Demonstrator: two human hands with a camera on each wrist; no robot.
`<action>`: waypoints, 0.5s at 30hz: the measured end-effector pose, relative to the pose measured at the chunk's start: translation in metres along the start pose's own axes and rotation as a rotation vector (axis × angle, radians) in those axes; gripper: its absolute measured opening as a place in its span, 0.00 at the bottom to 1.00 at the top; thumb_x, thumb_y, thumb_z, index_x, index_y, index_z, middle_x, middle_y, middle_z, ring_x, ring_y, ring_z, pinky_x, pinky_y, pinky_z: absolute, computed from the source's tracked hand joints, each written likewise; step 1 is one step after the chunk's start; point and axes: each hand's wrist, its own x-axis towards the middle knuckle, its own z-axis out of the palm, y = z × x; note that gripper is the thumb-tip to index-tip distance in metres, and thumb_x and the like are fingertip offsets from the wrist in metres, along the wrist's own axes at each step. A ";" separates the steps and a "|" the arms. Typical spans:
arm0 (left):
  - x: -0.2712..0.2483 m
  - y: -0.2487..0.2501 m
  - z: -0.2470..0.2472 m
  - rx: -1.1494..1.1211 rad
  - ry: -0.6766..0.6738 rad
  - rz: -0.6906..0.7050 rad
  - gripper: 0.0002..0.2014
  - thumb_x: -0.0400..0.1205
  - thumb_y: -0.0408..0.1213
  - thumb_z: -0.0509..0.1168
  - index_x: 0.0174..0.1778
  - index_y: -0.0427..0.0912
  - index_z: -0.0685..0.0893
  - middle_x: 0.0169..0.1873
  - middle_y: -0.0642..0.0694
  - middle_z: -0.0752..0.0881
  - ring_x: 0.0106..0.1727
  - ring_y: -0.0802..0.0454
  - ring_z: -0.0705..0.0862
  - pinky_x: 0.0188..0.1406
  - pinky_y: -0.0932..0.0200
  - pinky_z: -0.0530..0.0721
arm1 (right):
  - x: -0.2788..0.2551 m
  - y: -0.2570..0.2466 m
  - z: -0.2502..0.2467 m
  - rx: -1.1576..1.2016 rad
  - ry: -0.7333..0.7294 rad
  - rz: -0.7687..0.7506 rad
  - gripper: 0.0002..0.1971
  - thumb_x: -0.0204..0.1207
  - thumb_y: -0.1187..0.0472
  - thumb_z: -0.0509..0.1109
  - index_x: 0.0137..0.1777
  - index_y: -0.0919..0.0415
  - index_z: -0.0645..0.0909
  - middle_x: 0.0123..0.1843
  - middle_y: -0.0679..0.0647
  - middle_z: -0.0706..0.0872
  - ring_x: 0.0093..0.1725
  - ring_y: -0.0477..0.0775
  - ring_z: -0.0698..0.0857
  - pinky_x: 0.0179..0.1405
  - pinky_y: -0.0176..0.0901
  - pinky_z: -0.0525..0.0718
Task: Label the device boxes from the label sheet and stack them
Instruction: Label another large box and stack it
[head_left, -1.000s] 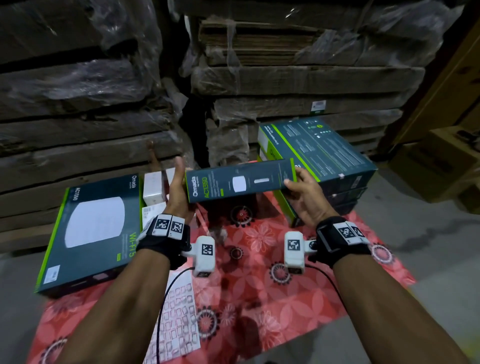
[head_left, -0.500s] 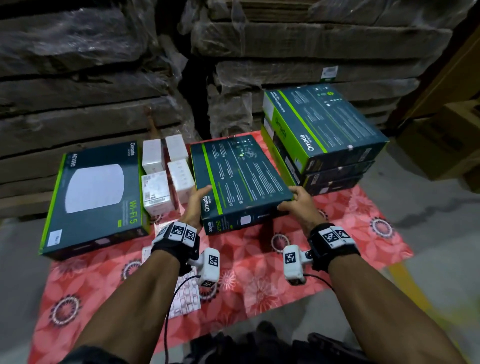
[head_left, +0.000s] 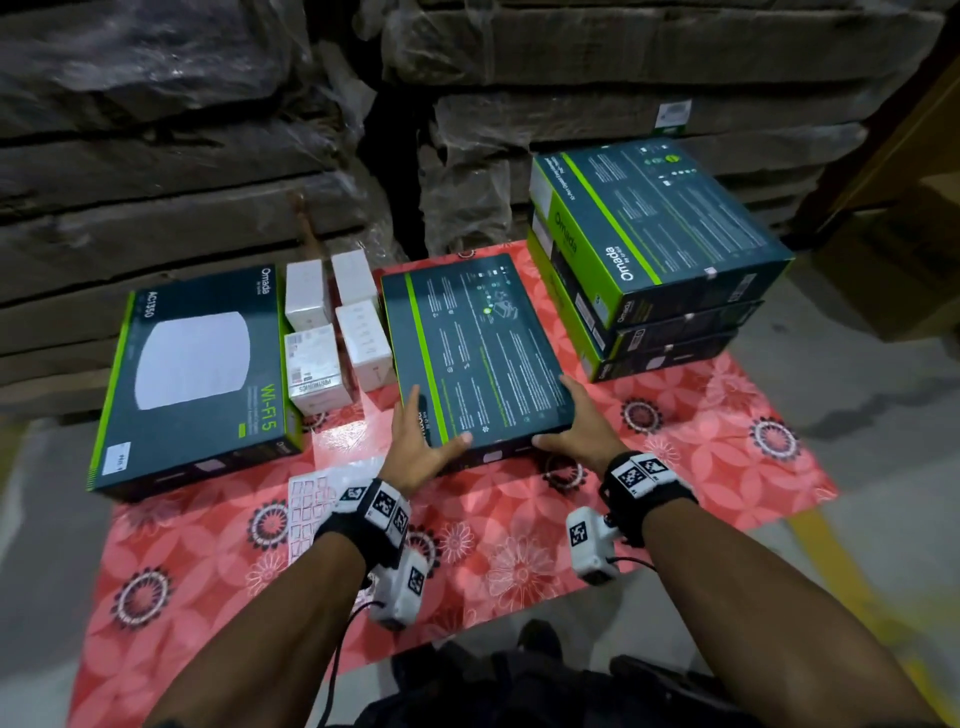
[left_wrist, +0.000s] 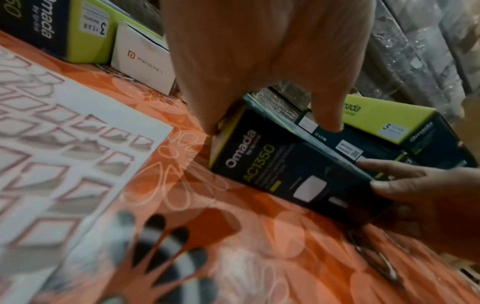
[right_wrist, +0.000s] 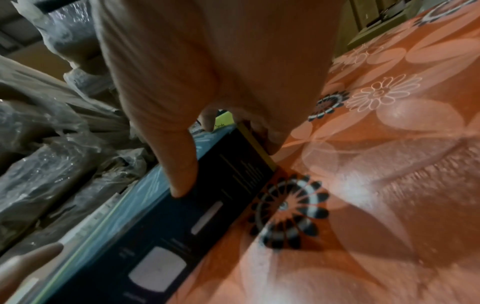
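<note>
A dark green-striped device box (head_left: 478, 353) lies flat on the red floral mat (head_left: 467, 545), its printed back face up. My left hand (head_left: 421, 441) grips its near left corner, thumb on top. My right hand (head_left: 576, 421) grips the near right corner, thumb along the front edge. The left wrist view shows the box's front side (left_wrist: 285, 170) marked AC1350, with the right hand (left_wrist: 428, 195) at its far end. In the right wrist view my fingers (right_wrist: 267, 139) curl round the box's side (right_wrist: 182, 226). The white label sheet (head_left: 311, 504) lies on the mat by my left wrist.
A stack of three matching boxes (head_left: 654, 234) stands at the mat's back right. Another matching box (head_left: 192, 374) lies face up at the left, with several small white boxes (head_left: 332, 332) beside it. Plastic-wrapped cardboard bundles (head_left: 208, 156) wall off the back. A brown carton (head_left: 893, 270) sits at the right.
The box was held up on edge in front of me; both hands have tipped it over and lowered it flat onto the mat between the white boxes and the stack.
</note>
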 end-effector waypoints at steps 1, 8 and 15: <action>-0.005 -0.003 0.002 0.024 -0.013 -0.008 0.61 0.64 0.61 0.79 0.85 0.47 0.49 0.84 0.42 0.52 0.84 0.45 0.54 0.82 0.41 0.57 | -0.001 0.003 0.002 -0.035 0.003 -0.003 0.54 0.63 0.73 0.84 0.86 0.60 0.56 0.79 0.59 0.73 0.76 0.58 0.75 0.78 0.58 0.74; -0.010 -0.011 0.015 0.057 0.123 -0.009 0.49 0.70 0.44 0.80 0.84 0.46 0.60 0.78 0.41 0.66 0.78 0.44 0.68 0.77 0.47 0.69 | 0.003 0.016 0.013 -0.133 0.124 -0.043 0.54 0.62 0.58 0.87 0.85 0.52 0.60 0.79 0.59 0.73 0.77 0.60 0.74 0.77 0.65 0.73; -0.011 0.012 0.008 0.098 0.204 0.008 0.44 0.72 0.44 0.79 0.82 0.44 0.65 0.77 0.44 0.72 0.77 0.47 0.71 0.74 0.53 0.70 | -0.002 -0.004 0.007 -0.120 0.215 -0.091 0.47 0.65 0.62 0.85 0.83 0.58 0.66 0.75 0.57 0.78 0.72 0.55 0.78 0.75 0.53 0.77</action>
